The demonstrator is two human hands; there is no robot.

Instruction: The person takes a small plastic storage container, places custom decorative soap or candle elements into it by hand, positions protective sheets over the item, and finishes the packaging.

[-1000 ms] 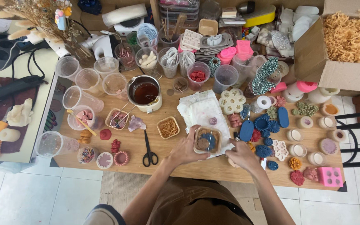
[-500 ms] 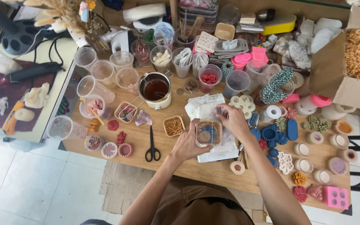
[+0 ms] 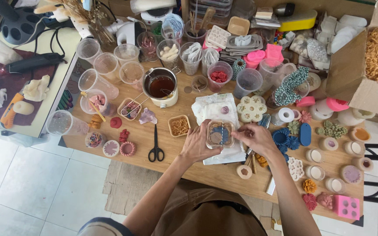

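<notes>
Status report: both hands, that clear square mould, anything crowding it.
Left hand grips clear mould. Right hand pinches at its rim. Scissors lie left, apart.

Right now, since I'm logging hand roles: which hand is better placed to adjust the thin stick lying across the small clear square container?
Right. The right hand already has fingertips at the thin stick, while the left hand grips the clear square container's left side, steadying it.

Between my left hand (image 3: 199,147) and my right hand (image 3: 255,139) I hold a clear square container (image 3: 219,133) with blue and brown inside. It sits over a white cloth (image 3: 211,109) on the tan wooden surface (image 3: 184,168). My scissors (image 3: 155,144) are black, the block mould (image 3: 345,206) is bright pink, the flower pieces (image 3: 286,139) are deep blue, and the pot (image 3: 160,86) holds dark amber liquid.
</notes>
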